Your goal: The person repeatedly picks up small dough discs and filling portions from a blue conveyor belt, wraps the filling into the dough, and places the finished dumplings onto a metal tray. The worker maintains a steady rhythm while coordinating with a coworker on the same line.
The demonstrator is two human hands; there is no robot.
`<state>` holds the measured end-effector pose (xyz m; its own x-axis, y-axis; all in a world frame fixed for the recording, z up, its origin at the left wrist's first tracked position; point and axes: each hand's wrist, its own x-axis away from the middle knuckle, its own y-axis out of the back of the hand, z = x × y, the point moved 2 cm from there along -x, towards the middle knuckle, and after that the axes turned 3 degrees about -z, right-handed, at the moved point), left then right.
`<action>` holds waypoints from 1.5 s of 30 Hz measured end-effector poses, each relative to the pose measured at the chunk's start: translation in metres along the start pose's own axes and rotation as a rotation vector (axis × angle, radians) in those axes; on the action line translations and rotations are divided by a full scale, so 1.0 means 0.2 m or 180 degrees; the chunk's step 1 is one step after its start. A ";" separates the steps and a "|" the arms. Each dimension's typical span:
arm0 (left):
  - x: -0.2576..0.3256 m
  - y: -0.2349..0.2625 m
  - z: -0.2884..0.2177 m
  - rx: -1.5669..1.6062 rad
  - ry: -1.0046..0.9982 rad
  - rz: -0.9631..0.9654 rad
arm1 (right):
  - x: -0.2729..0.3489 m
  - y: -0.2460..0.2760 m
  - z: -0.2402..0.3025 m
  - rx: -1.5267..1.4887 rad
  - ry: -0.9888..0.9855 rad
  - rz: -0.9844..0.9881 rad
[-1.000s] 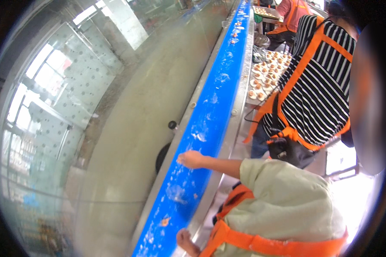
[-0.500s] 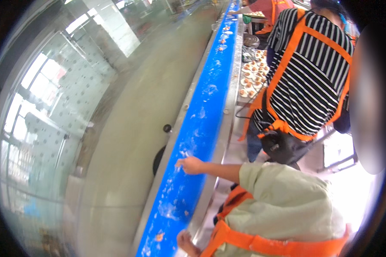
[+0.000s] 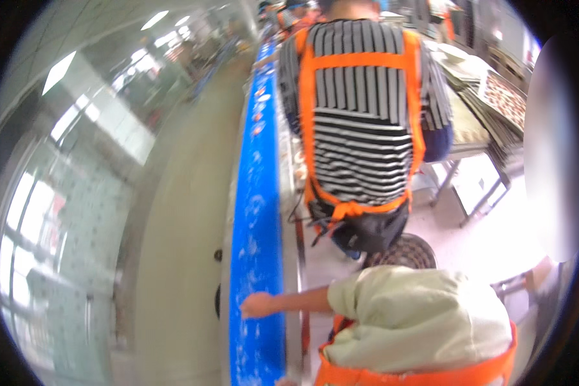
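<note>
A long blue conveyor belt (image 3: pixel 260 212) runs away from me, streaked with white powdery smears. My right hand (image 3: pixel 257 305), its fingers curled, is over the near part of the belt, its forearm reaching in from my pale green sleeve (image 3: pixel 424 315). Whatever those fingers hold, if anything, is too small and blurred to make out. Only a sliver of my left hand (image 3: pixel 284 381) shows at the lower edge beside the belt; its fingers are hidden. Farther up the belt lie several small pieces with orange-brown tops (image 3: pixel 257 119).
Just ahead, a co-worker in a striped shirt (image 3: pixel 360 141) and orange apron stands beside the belt. Behind that person is a round dark object (image 3: pixel 408 251). At right, a tray (image 3: pixel 505 100) of small reddish-brown pieces sits on a table (image 3: pixel 469 125). Greenish floor (image 3: pixel 174 257) stretches left.
My view has swung right and up, showing more of the co-worker and the table. My right hand appears lower in the picture, still at the belt; my left hand has nearly left view.
</note>
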<state>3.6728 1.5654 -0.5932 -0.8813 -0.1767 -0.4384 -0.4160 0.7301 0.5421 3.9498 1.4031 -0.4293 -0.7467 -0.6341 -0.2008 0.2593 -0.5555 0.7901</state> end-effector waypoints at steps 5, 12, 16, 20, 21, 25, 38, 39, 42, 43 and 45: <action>-0.14 -0.04 -0.40 0.0977 0.1581 -0.0007 | 0.16 0.19 0.02 -0.0370 0.0045 -0.0596; -0.16 -0.08 -0.48 0.0912 0.1461 0.0194 | 0.21 0.26 -0.05 -0.0415 0.0053 -0.0514; -0.10 -0.03 -0.46 0.0655 0.1128 0.0343 | 0.22 0.22 -0.05 -0.0016 -0.0104 -0.0282; 0.00 -0.03 -0.49 0.0373 0.0850 0.0360 | 0.26 0.24 -0.11 0.0035 -0.0232 0.0022; -0.01 -0.03 -0.49 0.0488 0.1176 0.0191 | 0.27 0.25 -0.12 -0.0112 -0.0339 0.0066; -0.05 -0.03 -0.53 0.0866 0.2141 -0.0501 | 0.19 0.22 -0.17 -0.0440 -0.0642 0.0063; -0.42 -0.21 -0.56 0.1336 0.2933 -0.1383 | -0.25 0.20 -0.48 -0.0994 -0.0107 -0.0085; -0.41 -0.21 -0.51 0.1350 0.2935 -0.1358 | -0.28 0.24 -0.44 -0.0933 -0.0282 0.0113; -0.52 -0.24 -0.52 0.1261 0.3050 -0.1302 | -0.35 0.29 -0.50 -0.0734 -0.0318 0.0265; -0.56 -0.26 -0.55 0.1199 0.3115 -0.1299 | -0.37 0.28 -0.54 -0.0675 -0.0242 0.0254; -0.62 -0.29 -0.54 0.1332 0.3079 -0.1322 | -0.43 0.27 -0.63 -0.0847 0.0499 -0.0137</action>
<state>3.7815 1.4729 -0.4939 -0.5714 -0.7605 0.3084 -0.7692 0.6273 0.1217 4.1047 1.3591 -0.4419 -0.6622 -0.6708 -0.3339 0.3963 -0.6917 0.6037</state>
